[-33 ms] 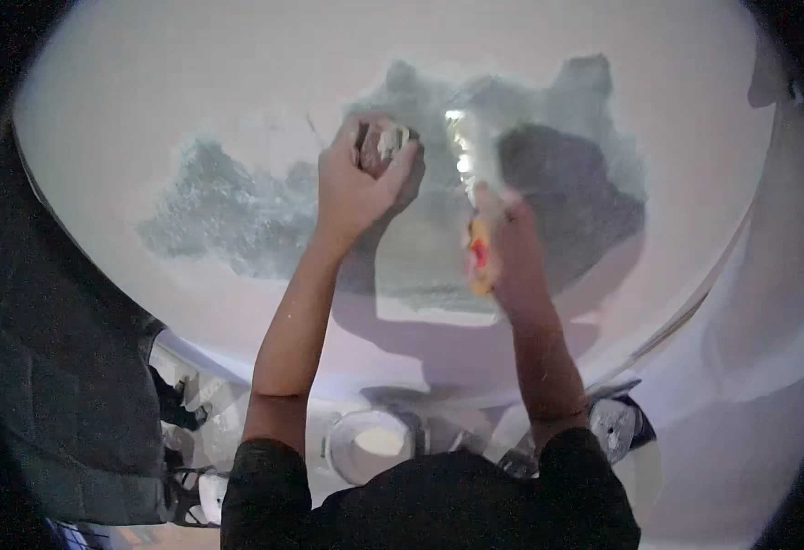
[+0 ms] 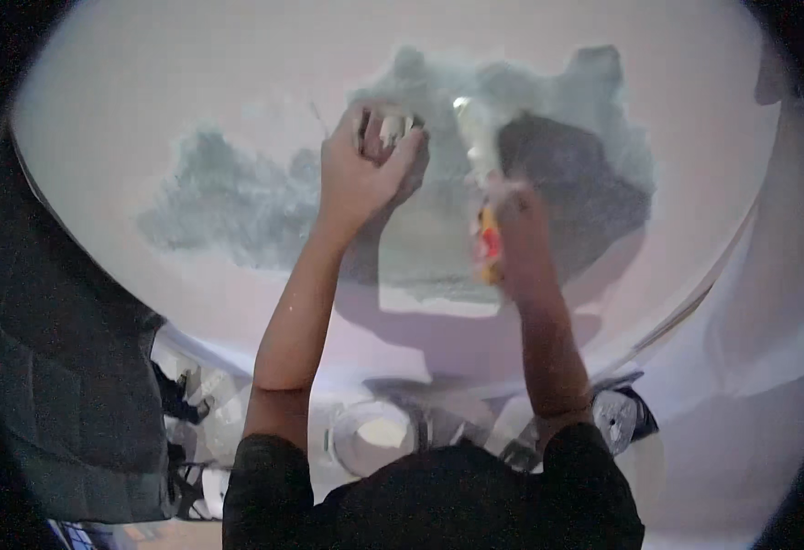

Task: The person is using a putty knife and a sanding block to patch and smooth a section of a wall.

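Note:
My left hand [image 2: 360, 174] is closed round a small thing smeared with pale paste [image 2: 393, 130]; most of it hides in the palm and fingers. In my right hand [image 2: 521, 225] is a putty knife [image 2: 489, 252] with a yellow and red handle. Its shiny blade points away from me, over the wall surface, and is blurred. I cannot tell whether the blade touches the surface. Both hands are in front of a grey damp-looking patch [image 2: 434, 234] on a pale pinkish-white wall [image 2: 264, 82].
A round white bucket [image 2: 333, 440] stands below, near my body. To its right is a silvery round thing [image 2: 614, 423]. Dark quilted material [image 2: 63, 403] hangs along the left, and a pale sheet-like surface [image 2: 741, 385] lies at the right. Shadows of my arms fall on the wall.
My right hand with the putty knife has shifted slightly to the right, and its blade has tilted a little. The left hand has barely moved, still closed on the paste-smeared thing.

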`<state>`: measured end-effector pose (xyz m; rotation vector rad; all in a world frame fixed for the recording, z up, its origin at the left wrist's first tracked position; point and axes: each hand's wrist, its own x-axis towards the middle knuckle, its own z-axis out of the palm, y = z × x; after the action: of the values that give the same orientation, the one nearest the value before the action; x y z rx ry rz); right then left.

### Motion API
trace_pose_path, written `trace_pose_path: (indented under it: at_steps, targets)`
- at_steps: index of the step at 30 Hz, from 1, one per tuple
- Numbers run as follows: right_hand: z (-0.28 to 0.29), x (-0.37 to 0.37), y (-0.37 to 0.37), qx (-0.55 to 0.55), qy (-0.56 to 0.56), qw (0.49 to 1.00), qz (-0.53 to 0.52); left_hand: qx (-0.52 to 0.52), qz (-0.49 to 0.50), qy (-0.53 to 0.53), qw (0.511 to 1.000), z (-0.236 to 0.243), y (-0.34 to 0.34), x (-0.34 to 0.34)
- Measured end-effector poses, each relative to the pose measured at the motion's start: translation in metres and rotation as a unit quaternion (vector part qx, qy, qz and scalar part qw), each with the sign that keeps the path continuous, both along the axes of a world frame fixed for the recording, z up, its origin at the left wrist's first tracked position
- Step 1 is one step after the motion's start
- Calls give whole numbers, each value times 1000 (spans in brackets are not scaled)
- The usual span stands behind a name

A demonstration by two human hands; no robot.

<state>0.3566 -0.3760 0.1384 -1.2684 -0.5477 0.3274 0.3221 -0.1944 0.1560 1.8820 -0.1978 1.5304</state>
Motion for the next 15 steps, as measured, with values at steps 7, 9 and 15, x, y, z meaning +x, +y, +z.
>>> trace_pose_path:
  at_steps: [7,9,15]
  targets:
    - [-36,-4,7,48,-30,998,-15,-50,-25,79,995,-7,28,-33]
    - [-35,-3,11,111,-67,991,39,-50,-130,65,988,-6,26,-39]
    - [-28,0,21,18,-64,997,-28,-50,-81,111,989,2,28,-45]
